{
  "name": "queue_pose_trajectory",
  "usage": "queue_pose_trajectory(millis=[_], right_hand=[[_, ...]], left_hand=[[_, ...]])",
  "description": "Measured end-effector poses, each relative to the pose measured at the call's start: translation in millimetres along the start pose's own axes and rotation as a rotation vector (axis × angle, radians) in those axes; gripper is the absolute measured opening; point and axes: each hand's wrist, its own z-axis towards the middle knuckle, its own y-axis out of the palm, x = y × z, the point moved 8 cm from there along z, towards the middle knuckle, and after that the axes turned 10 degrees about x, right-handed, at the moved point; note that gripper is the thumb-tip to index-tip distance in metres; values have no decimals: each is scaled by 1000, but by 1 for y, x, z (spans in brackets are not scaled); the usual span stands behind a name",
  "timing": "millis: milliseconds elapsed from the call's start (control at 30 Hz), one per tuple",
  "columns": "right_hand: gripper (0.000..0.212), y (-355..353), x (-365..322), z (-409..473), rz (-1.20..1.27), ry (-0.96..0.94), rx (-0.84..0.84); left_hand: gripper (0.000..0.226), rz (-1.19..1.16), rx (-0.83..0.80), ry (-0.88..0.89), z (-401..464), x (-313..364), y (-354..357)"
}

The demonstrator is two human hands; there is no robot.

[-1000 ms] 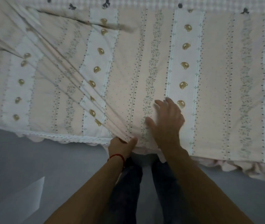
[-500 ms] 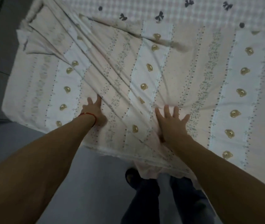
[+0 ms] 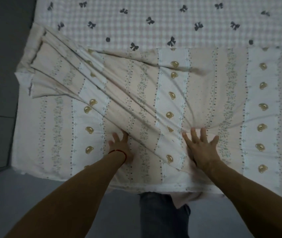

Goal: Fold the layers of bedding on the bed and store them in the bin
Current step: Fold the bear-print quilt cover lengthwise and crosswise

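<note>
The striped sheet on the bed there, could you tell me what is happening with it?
A person is folding it. The striped sheet with little bears lies doubled over on the bed, above a checked sheet with bows. Both hands are pressed flat on it, fingers spread: the left hand beside a bunched diagonal fold that runs to the far left corner, the right hand where creases gather. Neither hand grips the cloth. No bin is in view.

Two hands: left hand [image 3: 119,148], right hand [image 3: 203,148]. One striped sheet [image 3: 205,100] beneath them; one checked sheet [image 3: 136,23] beyond.
</note>
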Motion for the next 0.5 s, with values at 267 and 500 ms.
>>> queue_pose_trajectory(millis=[267, 500], right_hand=[[62, 1, -2, -4, 65, 119, -2], [58, -38, -11, -11, 324, 318, 56]], left_hand=[[108, -24, -84, 159, 10, -11, -26], [45, -697, -176, 55, 15, -35, -77]])
